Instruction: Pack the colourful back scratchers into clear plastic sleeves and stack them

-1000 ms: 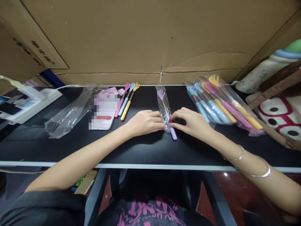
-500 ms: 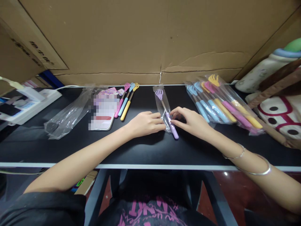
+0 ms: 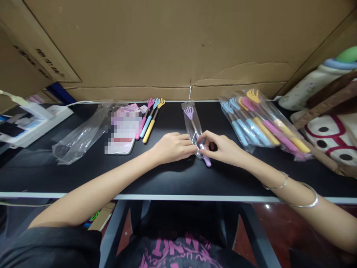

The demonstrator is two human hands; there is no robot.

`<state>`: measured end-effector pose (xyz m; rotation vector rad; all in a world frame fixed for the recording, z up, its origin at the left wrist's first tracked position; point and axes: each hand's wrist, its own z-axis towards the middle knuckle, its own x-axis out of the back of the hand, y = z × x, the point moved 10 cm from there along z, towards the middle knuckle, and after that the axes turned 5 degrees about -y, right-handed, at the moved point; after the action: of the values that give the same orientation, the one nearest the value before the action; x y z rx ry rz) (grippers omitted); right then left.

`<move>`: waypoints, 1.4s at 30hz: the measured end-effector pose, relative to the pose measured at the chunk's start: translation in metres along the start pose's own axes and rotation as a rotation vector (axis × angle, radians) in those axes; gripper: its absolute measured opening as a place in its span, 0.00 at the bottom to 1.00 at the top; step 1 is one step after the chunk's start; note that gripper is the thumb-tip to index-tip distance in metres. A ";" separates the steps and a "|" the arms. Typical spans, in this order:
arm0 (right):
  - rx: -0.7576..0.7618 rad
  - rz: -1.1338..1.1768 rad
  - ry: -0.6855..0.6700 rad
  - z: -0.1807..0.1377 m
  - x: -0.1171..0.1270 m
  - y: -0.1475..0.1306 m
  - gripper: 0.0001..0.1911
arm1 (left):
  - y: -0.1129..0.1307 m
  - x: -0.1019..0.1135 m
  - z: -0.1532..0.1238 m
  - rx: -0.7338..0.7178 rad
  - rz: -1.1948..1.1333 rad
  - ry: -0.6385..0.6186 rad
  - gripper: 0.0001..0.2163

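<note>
A purple back scratcher [image 3: 192, 117] lies on the black table [image 3: 178, 178], its claw end inside a narrow clear bag [image 3: 189, 124] and its purple handle end [image 3: 206, 161] sticking out toward me. My left hand [image 3: 170, 147] pinches the bag's open end from the left. My right hand [image 3: 223, 149] pinches the handle and bag mouth from the right, fingers curled. Both hands rest on the table.
Three loose scratchers, pink, blue and yellow [image 3: 149, 119], lie beside a phone [image 3: 122, 130] and empty clear bags [image 3: 80, 137]. A pile of bagged scratchers [image 3: 262, 123] sits at right, next to a patterned bag [image 3: 329, 137]. A cardboard wall [image 3: 178, 48] stands behind; a power strip [image 3: 33, 119] sits far left.
The right hand has closed in on the handle, fingers curling tighter. The bag's top end shifted slightly left. The left hand stays in place.
</note>
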<state>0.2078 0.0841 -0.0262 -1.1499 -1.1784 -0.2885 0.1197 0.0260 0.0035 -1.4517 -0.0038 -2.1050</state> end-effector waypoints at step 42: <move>-0.120 -0.353 0.098 -0.009 0.035 0.026 0.19 | 0.000 -0.010 -0.002 -0.047 -0.063 -0.078 0.11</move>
<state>0.2461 0.1013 -0.0111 -1.0142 -1.2873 -0.6853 0.1202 0.0295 -0.0061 -1.5800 -0.0307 -2.1105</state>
